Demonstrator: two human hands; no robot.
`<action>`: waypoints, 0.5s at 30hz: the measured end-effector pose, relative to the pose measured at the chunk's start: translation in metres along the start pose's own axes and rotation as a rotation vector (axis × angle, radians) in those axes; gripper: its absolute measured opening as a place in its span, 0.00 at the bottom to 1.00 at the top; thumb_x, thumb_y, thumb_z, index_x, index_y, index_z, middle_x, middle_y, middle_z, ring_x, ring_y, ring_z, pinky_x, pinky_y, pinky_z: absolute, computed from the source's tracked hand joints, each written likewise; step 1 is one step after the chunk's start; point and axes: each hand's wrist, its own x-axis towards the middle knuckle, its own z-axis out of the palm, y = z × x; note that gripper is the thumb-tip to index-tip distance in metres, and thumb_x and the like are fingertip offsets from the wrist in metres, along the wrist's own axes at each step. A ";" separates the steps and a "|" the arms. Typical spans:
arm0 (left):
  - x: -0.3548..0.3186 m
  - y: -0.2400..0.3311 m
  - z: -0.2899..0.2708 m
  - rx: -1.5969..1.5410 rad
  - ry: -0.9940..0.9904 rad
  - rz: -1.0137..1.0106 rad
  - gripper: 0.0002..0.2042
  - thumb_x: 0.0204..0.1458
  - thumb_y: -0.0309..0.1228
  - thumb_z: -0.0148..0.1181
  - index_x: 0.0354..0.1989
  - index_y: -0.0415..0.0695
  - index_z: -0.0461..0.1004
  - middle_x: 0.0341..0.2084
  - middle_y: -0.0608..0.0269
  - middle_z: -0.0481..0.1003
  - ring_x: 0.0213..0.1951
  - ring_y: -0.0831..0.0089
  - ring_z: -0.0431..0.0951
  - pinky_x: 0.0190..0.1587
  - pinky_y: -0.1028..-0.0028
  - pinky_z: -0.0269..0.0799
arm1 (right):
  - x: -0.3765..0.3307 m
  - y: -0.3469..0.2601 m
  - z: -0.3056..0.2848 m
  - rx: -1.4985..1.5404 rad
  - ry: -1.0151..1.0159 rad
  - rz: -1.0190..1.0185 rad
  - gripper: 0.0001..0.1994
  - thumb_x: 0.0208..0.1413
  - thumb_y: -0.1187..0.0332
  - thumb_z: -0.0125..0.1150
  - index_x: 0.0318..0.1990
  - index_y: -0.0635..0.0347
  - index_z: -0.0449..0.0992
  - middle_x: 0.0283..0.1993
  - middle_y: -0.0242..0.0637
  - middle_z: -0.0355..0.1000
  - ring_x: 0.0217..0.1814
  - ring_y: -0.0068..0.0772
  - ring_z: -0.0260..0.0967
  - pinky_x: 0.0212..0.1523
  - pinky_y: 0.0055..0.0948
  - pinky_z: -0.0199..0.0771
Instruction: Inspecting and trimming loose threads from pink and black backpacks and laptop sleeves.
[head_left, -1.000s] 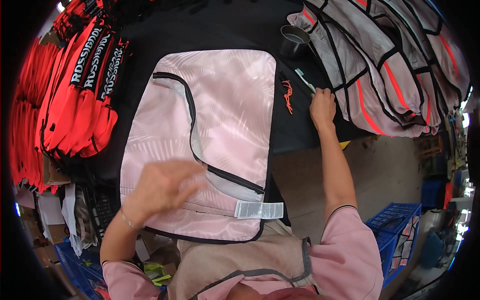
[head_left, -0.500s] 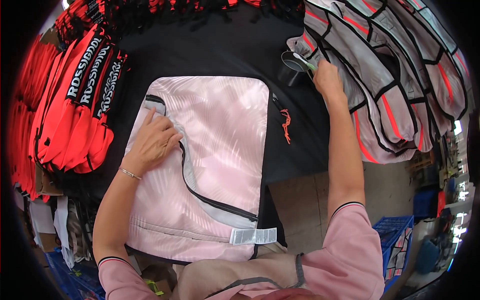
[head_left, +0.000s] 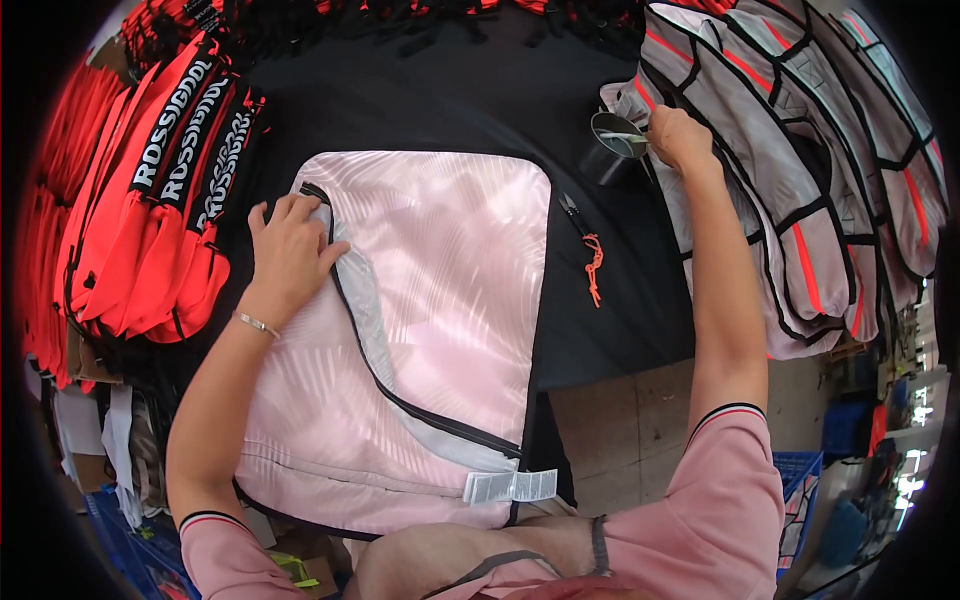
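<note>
A pink leaf-patterned fabric panel (head_left: 455,300) with black edging lies flat in front of me. A black zipper (head_left: 368,360) curves down it, with grey lining (head_left: 372,310) showing alongside. My left hand (head_left: 287,250) rests on the panel's upper left edge by the zipper's top end, fingers bent and apart, thumb toward the lining. At the right, my right hand (head_left: 683,138) is closed on a slim pale stick (head_left: 625,137), whose other end lies inside a dark metal cup (head_left: 612,165). The tip in the cup cannot be made out. A white label (head_left: 510,486) hangs at the panel's lower right.
Small snips (head_left: 572,208) with an orange cord (head_left: 593,270) lie between panel and cup on the black table cover (head_left: 440,80). Red bags (head_left: 150,230) are piled at the left. Grey-pink pieces with black and coral trim (head_left: 790,190) are stacked at the right.
My left hand has shifted up and left, off the zipper's curve to the panel's edge. The stick's pale end has dropped lower into the cup, my right hand still at its other end.
</note>
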 end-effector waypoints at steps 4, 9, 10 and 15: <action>0.009 0.003 -0.010 0.111 -0.076 0.018 0.29 0.42 0.41 0.70 0.55 0.50 0.73 0.65 0.53 0.59 0.66 0.57 0.58 0.62 0.40 0.54 | -0.024 -0.012 0.003 -0.068 -0.069 -0.042 0.11 0.57 0.70 0.50 0.41 0.60 0.79 0.43 0.51 0.78 0.47 0.53 0.77 0.45 0.48 0.78; 0.010 -0.018 -0.006 -0.099 -0.298 0.038 0.19 0.46 0.46 0.66 0.43 0.49 0.83 0.67 0.52 0.58 0.67 0.55 0.57 0.62 0.54 0.63 | -0.058 0.001 0.004 0.049 0.036 -0.003 0.08 0.56 0.70 0.52 0.35 0.60 0.78 0.37 0.51 0.78 0.42 0.55 0.77 0.41 0.50 0.77; 0.010 -0.020 -0.007 -0.120 -0.195 0.067 0.19 0.51 0.48 0.62 0.34 0.43 0.84 0.63 0.50 0.63 0.62 0.54 0.64 0.58 0.63 0.69 | -0.065 0.008 0.015 0.020 0.031 -0.009 0.08 0.56 0.69 0.53 0.34 0.61 0.78 0.37 0.51 0.78 0.42 0.56 0.77 0.41 0.50 0.77; 0.005 -0.044 0.016 -0.372 -0.001 -0.185 0.25 0.55 0.47 0.60 0.19 0.34 0.79 0.54 0.44 0.72 0.51 0.53 0.74 0.56 0.65 0.68 | -0.073 0.000 0.014 0.113 0.005 0.028 0.08 0.54 0.69 0.58 0.34 0.64 0.79 0.37 0.55 0.77 0.43 0.58 0.76 0.43 0.50 0.76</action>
